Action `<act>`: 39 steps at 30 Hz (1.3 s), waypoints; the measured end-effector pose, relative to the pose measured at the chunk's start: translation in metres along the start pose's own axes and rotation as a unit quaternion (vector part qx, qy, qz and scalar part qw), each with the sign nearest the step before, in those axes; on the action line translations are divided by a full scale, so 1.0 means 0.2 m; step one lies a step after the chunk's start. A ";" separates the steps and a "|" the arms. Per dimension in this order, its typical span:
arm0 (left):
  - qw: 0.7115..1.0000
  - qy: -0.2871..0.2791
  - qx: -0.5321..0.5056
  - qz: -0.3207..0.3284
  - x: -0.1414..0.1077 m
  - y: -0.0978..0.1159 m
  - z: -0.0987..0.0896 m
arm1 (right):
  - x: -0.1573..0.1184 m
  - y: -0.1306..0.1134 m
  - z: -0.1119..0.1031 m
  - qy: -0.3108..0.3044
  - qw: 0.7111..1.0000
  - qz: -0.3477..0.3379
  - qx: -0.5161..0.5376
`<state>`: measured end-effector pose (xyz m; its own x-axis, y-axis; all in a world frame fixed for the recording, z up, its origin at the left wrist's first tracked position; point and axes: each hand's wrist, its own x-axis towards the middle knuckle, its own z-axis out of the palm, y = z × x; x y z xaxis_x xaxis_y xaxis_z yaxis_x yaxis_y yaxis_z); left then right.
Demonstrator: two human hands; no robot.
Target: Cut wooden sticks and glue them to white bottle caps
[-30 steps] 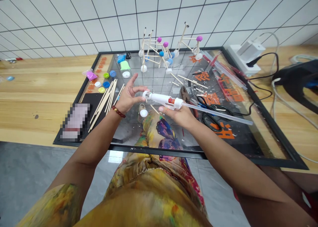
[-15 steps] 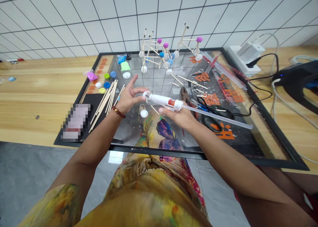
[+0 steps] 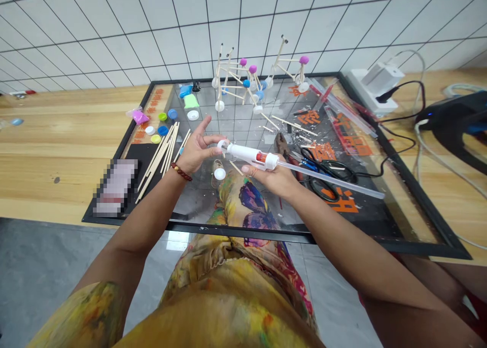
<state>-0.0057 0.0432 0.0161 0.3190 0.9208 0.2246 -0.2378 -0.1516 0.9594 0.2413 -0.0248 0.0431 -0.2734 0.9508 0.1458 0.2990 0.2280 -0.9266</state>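
My right hand is wrapped round a white glue gun, which points left. A long translucent glue stick sticks out of its rear end to the right. Between thumb and fingertips my left hand pinches a small white bottle cap, right at the gun's nozzle; its index finger is stretched out. I cannot tell whether nozzle and cap touch. Under the gun another white cap lies on the glass. Behind my hands stand models built of wooden sticks, with caps and pink and blue clay balls.
Left of my left hand lie loose wooden sticks, coloured caps and a pixelated item. Pliers and black-handled scissors lie at right. A power strip with cables stands on the far right. Black framing edges the glass.
The view has shifted very slightly. Both hands keep their hold on the cap and the glue gun, with no clear movement between them.
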 end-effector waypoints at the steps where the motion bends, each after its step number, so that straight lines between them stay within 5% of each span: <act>1: 1.000 0.000 -0.003 -0.001 0.00 0.00 0.00 | 0.00 0.00 0.00 0.001 1.000 0.001 0.001; 39: 1.000 0.008 0.018 -0.017 0.00 0.01 0.02 | 0.00 0.03 0.00 -0.001 1.000 0.019 -0.010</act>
<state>-0.0024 0.0406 0.0186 0.3120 0.9308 0.1902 -0.1939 -0.1336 0.9719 0.2430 -0.0232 0.0366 -0.2636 0.9583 0.1108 0.3269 0.1968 -0.9243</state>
